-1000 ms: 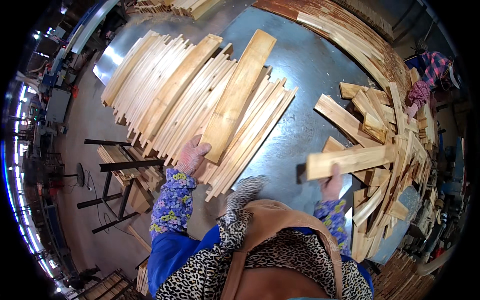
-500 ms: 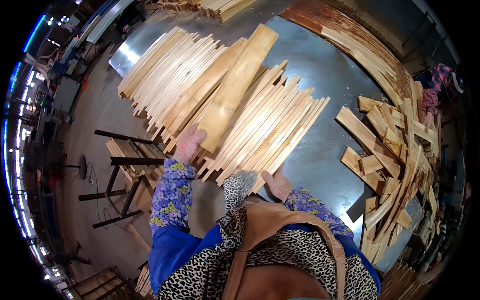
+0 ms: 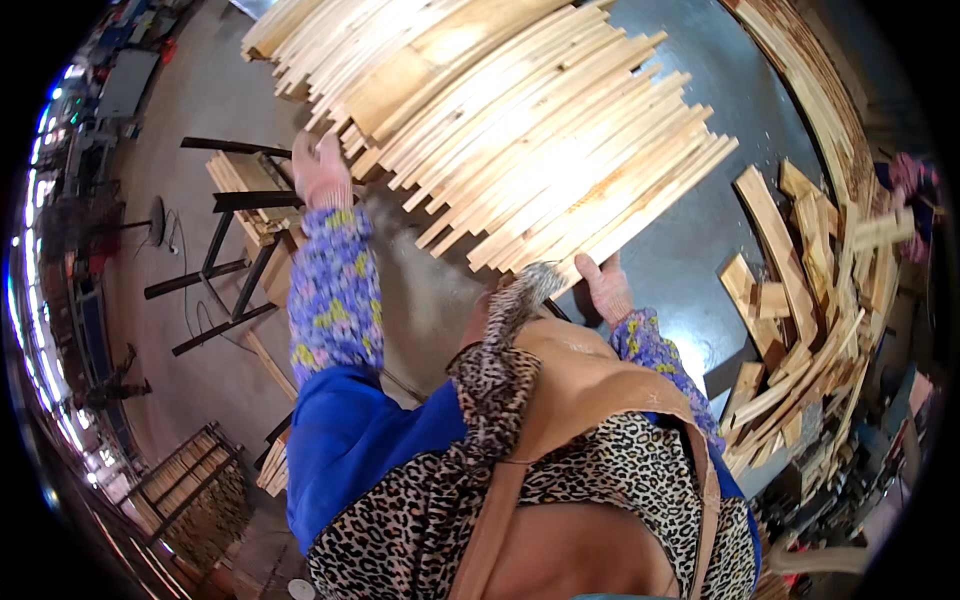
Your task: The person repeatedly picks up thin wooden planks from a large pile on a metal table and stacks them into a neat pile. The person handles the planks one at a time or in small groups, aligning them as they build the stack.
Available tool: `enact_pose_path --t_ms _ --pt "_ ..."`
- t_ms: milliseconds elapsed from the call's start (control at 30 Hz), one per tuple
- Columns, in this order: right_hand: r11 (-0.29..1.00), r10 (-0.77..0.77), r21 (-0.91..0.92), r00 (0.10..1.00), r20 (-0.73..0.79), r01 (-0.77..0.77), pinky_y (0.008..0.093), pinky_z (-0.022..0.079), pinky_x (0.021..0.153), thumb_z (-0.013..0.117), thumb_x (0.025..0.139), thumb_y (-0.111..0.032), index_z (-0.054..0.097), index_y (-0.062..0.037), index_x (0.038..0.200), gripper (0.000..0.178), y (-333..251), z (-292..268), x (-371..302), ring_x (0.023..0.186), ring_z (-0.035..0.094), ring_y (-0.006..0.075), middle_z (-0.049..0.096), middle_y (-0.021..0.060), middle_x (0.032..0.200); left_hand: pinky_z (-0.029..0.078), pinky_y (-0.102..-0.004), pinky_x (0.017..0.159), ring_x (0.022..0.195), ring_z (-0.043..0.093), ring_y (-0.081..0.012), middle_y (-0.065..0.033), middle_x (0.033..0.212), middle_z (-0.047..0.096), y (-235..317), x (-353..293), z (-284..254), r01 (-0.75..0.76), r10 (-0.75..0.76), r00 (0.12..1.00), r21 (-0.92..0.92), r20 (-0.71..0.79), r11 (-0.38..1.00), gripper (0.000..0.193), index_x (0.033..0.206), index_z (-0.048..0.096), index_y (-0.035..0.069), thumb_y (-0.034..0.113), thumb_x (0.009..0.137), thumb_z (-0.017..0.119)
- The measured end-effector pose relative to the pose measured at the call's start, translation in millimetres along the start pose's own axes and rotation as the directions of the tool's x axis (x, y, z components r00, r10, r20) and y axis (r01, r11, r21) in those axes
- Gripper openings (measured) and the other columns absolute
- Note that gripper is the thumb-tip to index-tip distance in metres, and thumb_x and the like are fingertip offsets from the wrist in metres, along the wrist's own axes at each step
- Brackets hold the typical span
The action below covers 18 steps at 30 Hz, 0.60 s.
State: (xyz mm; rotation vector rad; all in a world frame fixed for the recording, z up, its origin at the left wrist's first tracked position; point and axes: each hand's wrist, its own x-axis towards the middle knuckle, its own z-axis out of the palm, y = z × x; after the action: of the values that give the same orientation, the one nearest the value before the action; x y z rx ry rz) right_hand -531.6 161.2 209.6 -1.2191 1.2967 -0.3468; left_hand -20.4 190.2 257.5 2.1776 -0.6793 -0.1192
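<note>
A long row of pale wooden strips (image 3: 560,140) lies side by side on the metal table, with uneven ends toward me. Wider flat boards (image 3: 400,85) lie in its left part. My left hand (image 3: 322,175) is off the near left ends of the boards, thumb and fingers apart, with nothing visible in it. At the near right corner of the row, my right hand (image 3: 605,287) has its thumb and fingers spread beside the ends of the outermost strips. Whether it touches them I cannot tell.
A black metal stand (image 3: 240,200) bearing wooden pieces is left of the table. On the right lies a jumbled heap of offcuts (image 3: 800,270), with a co-worker's sleeve (image 3: 912,180) behind it. A rack of wood (image 3: 195,495) stands at lower left.
My left hand has let go of the wide board it held over the row and moved left. The board is no longer raised. The view has shifted, so the row appears higher.
</note>
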Motion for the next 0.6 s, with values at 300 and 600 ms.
enact_pose_path --t_ms 300,600 --pt "0.995 0.001 0.102 1.000 -0.018 0.000 0.0402 0.037 0.124 0.084 0.093 -0.050 0.014 0.0057 0.169 0.117 3 1 1 0.150 0.047 0.0356 0.050 0.0301 0.160 0.020 -0.0572 0.132 0.164 0.024 -0.0378 -0.0196 0.179 0.025 19 -94 66 0.835 -0.649 0.550 -0.345 0.526 0.428 0.118 0.173 0.027 0.007 0.079 0.089 0.069" --pt "0.954 -0.024 0.287 0.975 -0.222 0.089 0.0371 0.042 0.120 0.065 0.109 -0.035 0.041 0.0045 0.161 0.069 54 -52 1 0.141 0.055 0.0258 0.057 0.0187 0.154 0.059 -0.0437 0.101 0.122 0.068 -0.0306 -0.0159 0.139 0.068 46 -182 61 0.762 -0.513 0.647 -0.494 0.564 0.419 0.072 0.150 0.058 0.002 0.060 0.108 0.052"
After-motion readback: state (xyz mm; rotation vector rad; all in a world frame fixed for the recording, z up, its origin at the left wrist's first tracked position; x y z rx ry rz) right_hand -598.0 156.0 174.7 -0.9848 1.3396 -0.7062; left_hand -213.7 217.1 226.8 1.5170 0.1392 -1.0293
